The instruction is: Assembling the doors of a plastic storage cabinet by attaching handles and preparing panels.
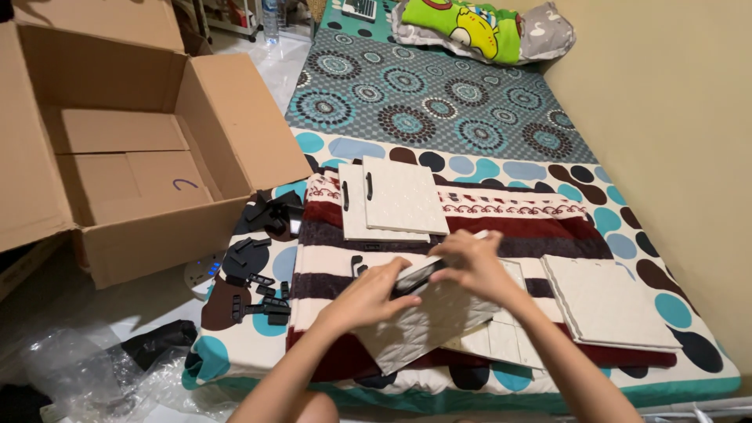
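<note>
left hand [368, 298] | right hand [474, 262] | both grips closed on white quilted panel [435, 317] | open brown carton [117, 157] far left

White quilted panel [427, 317], striped maroon-and-cream blanket [517, 227], teal circle-patterned sheet [439, 102], brown cardboard box [117, 149]

Big open brown cardboard box [133, 149] at left on floor, clear bubble wrap [86, 372] below.

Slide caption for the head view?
Both hands, left hand and right hand, hold a white quilted panel over a striped blanket.
</note>
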